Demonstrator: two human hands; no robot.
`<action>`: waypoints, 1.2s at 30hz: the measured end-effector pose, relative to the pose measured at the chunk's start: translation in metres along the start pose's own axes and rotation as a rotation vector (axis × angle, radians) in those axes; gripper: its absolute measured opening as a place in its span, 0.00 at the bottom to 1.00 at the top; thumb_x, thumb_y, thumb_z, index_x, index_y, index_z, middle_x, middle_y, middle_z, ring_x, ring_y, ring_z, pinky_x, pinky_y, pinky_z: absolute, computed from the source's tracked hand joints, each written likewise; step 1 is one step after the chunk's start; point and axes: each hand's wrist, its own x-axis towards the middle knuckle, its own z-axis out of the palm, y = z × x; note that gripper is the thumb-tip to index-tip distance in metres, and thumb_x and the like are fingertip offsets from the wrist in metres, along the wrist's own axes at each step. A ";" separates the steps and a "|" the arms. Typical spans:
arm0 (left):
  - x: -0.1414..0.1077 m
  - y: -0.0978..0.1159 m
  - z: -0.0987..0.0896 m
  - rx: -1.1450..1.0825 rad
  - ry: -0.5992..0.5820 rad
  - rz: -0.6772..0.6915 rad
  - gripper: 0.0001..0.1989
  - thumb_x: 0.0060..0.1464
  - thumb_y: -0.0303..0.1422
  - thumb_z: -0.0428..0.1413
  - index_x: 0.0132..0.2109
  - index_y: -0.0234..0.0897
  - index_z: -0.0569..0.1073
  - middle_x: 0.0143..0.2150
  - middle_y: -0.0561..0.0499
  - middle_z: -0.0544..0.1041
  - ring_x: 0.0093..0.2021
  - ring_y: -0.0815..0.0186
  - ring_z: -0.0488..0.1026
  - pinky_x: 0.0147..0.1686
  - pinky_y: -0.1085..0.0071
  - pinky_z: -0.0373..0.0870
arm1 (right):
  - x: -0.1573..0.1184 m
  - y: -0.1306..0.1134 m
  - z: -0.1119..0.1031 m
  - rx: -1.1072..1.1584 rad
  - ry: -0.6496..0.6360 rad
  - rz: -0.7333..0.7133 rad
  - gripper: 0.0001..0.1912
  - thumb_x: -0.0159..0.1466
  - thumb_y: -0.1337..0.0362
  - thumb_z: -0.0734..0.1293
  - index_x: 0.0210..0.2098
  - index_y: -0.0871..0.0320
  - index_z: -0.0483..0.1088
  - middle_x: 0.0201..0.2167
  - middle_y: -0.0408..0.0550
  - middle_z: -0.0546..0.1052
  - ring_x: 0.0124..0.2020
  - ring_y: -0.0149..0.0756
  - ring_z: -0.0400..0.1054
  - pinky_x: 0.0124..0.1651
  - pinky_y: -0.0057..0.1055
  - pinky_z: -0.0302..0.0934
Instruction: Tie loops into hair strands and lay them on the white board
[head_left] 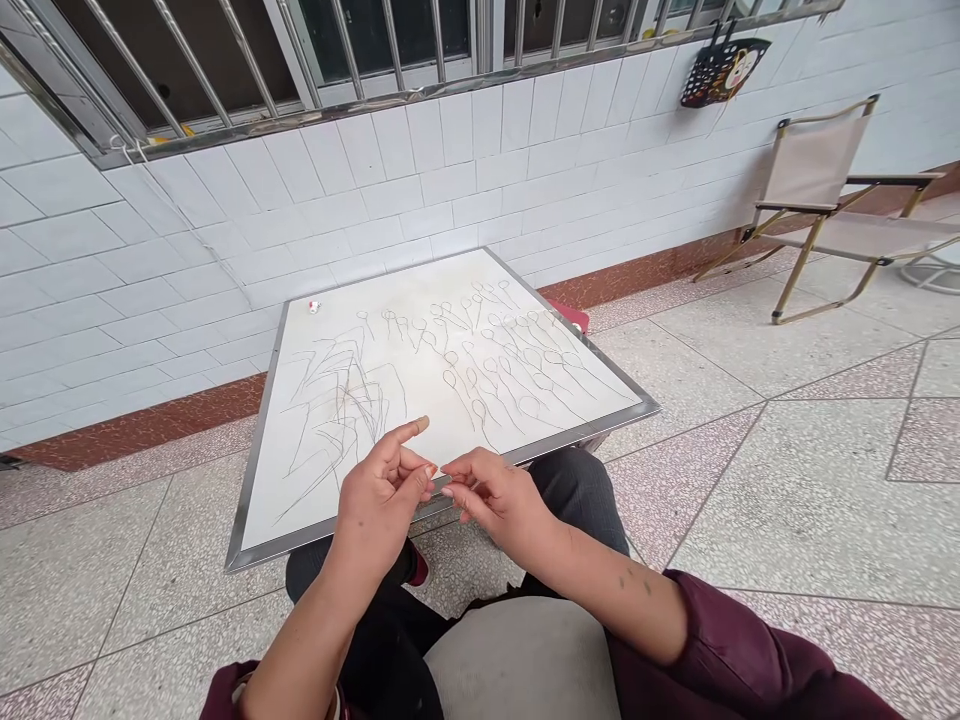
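Note:
My left hand (382,485) is at the near edge of the white table, its thumb and a finger pinched together on something too small to name. A bit of orange shows at these fingertips. Its index finger points outward and wears a tan cover at the tip. Close against it, my right hand (499,495) has its thumb and fingers bent toward the same spot; what they grip is hidden. Beyond the hands, several thin dark strands with looped ends (480,410) lie on the right half. Longer bent strands (345,390) lie crossed in a loose pile on the left.
The metal-rimmed white table (442,275) stands against a tiled wall (420,200). A small red-and-white item (313,307) sits in its far left corner. To the right is a folding chair (814,160); a black basket (720,75) hangs from the window bars.

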 end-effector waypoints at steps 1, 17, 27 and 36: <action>0.001 -0.001 0.000 -0.014 0.003 -0.008 0.24 0.53 0.35 0.57 0.58 0.38 0.71 0.28 0.56 0.74 0.30 0.66 0.73 0.36 0.68 0.73 | -0.001 0.001 0.001 -0.099 0.019 -0.070 0.05 0.68 0.63 0.63 0.42 0.55 0.69 0.30 0.44 0.73 0.25 0.30 0.68 0.30 0.28 0.64; 0.016 0.001 0.000 -0.011 -0.027 -0.030 0.21 0.51 0.34 0.57 0.53 0.39 0.73 0.28 0.56 0.72 0.29 0.66 0.72 0.36 0.68 0.72 | 0.002 0.009 -0.001 -0.430 0.100 -0.242 0.09 0.71 0.63 0.60 0.38 0.56 0.71 0.29 0.46 0.74 0.29 0.34 0.69 0.31 0.29 0.61; 0.020 0.001 -0.003 0.084 -0.141 0.016 0.26 0.55 0.34 0.55 0.61 0.41 0.66 0.30 0.56 0.74 0.31 0.65 0.73 0.38 0.66 0.70 | 0.006 0.009 -0.003 -0.432 0.120 -0.231 0.08 0.70 0.63 0.61 0.37 0.56 0.71 0.28 0.45 0.73 0.28 0.33 0.68 0.30 0.28 0.59; 0.019 -0.003 -0.004 0.013 -0.091 0.006 0.24 0.52 0.32 0.55 0.58 0.39 0.70 0.26 0.57 0.71 0.29 0.66 0.68 0.36 0.68 0.67 | 0.007 0.014 0.002 -0.439 0.128 -0.363 0.10 0.72 0.64 0.59 0.39 0.57 0.71 0.26 0.44 0.72 0.27 0.31 0.66 0.29 0.26 0.59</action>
